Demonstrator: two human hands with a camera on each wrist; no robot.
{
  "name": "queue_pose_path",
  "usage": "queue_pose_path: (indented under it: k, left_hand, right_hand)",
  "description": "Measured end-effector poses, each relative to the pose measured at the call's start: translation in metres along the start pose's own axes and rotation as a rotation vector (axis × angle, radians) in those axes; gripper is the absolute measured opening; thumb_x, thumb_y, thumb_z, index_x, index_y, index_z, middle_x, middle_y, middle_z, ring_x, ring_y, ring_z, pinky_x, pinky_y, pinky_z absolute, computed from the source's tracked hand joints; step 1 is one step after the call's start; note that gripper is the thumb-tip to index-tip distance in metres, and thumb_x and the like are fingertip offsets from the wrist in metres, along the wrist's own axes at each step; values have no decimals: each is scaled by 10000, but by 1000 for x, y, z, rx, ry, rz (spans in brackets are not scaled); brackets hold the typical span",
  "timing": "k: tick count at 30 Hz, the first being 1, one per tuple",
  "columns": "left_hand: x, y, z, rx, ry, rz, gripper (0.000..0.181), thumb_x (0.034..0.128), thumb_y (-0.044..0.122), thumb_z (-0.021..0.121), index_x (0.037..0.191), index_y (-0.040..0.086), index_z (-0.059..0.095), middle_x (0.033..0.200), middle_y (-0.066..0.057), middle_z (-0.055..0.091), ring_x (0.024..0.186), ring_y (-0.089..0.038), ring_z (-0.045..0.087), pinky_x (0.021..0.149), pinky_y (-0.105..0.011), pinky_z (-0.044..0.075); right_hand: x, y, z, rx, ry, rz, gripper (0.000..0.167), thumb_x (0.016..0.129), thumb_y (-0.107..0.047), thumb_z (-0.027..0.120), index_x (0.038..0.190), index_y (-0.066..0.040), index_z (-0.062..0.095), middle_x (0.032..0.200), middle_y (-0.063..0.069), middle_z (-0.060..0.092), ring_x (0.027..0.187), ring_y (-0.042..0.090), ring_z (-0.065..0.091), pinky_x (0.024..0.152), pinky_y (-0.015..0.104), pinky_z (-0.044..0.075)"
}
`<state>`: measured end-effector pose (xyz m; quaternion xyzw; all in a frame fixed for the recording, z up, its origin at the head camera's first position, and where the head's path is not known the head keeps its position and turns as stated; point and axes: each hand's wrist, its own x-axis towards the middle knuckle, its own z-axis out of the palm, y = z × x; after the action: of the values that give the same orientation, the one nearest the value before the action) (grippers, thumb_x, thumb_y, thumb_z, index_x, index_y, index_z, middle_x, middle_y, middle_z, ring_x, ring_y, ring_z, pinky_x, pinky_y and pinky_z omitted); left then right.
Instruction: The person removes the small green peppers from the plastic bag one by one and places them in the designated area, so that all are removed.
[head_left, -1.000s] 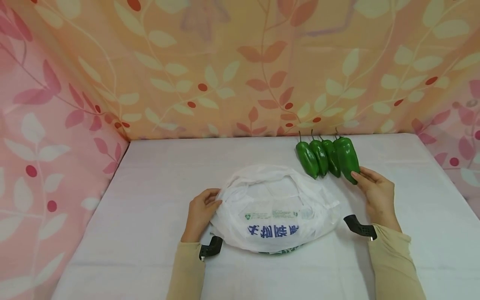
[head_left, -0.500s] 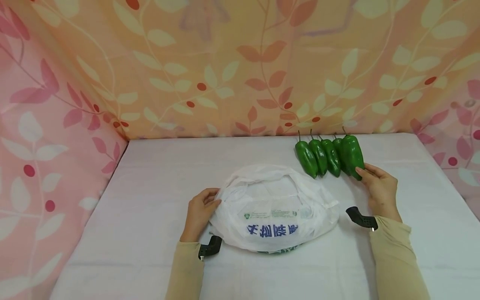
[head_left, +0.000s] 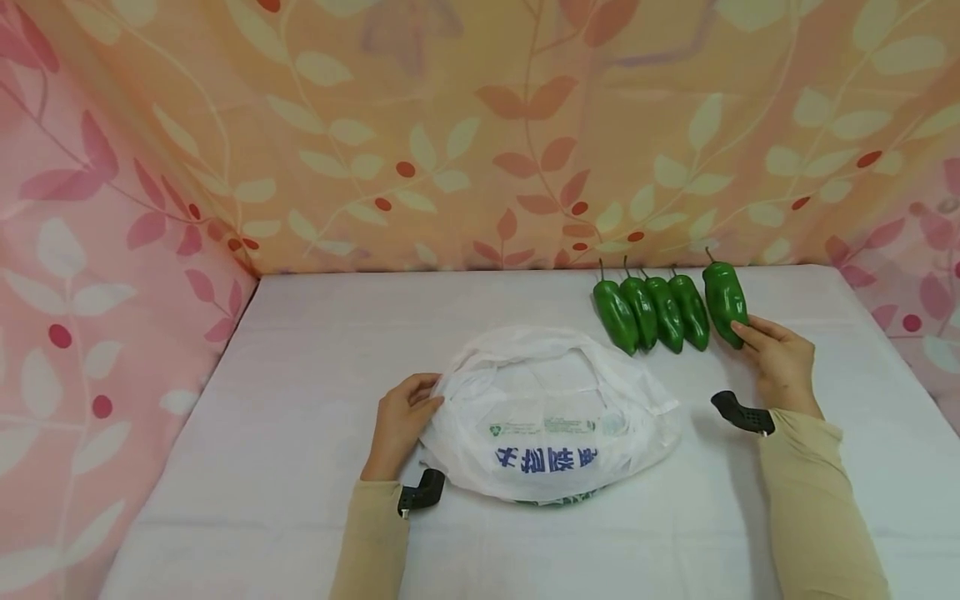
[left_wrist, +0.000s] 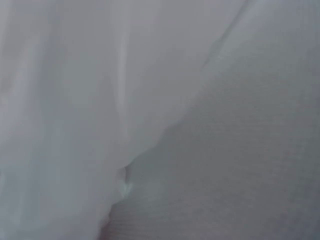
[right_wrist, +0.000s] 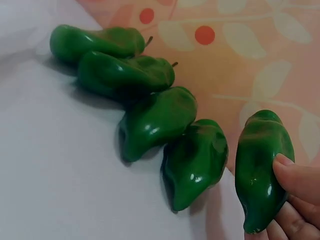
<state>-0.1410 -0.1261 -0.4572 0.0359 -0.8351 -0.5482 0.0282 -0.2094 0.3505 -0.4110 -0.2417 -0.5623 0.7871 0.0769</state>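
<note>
My right hand (head_left: 783, 364) pinches a green pepper (head_left: 726, 302) near its pointed lower end, stem towards the back. In the right wrist view the thumb (right_wrist: 295, 177) presses on the held pepper (right_wrist: 260, 172), with fingers behind it. Whether this pepper touches the table, I cannot tell. To its left, several green peppers lie in a slanting row; the one closest to it (head_left: 688, 310) stands a small gap away. My left hand (head_left: 400, 427) holds the left edge of a white plastic bag (head_left: 525, 479) with blue lettering. The left wrist view has only blurred bag (left_wrist: 75, 115) and cloth.
A white cloth covers the table (head_left: 300, 350). Behind it hangs an orange leaf-patterned curtain (head_left: 450, 225), close to the pepper stems. A pink patterned cloth wall (head_left: 75, 292) rises at the left, another at the right. The bag spreads over the table's middle, mouth upward.
The right hand has moved right and slightly towards the back with its pepper, away from the row. The pepper behind it has come into full view. The left hand and bag stay put.
</note>
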Motion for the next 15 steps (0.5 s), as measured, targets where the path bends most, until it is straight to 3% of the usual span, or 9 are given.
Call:
queue_pose_path:
  k: [4,11,15]
  left_hand:
    - [-1,0,0,3,-5,-7,294,825,22,694,1117,41,670,1107,-130,667,998,-242,646,858,-377,524]
    - [-1,1,-1,-4,-21,-4,301,832,25,690,1131,45,663,1113,-129,663,1005,-240,643,865,-381,521]
    - [-1,1,-1,-10,-18,-9,302,832,25,689,1132,46,664,1111,-134,664,1003,-242,645,863,-381,522]
  right_hand:
    - [8,-3,-3,2,0,44,203,727,15,782,837,-142,719,1056,-27,510,770,19,614,683,168,538]
    - [17,-1,-10,30,-11,76,188,758,67,734,763,-121,730,833,-58,605,717,39,619,640,180,542]
    - [21,3,-11,-2,-6,95,189,751,53,747,745,-135,733,858,-67,591,717,20,616,641,170,535]
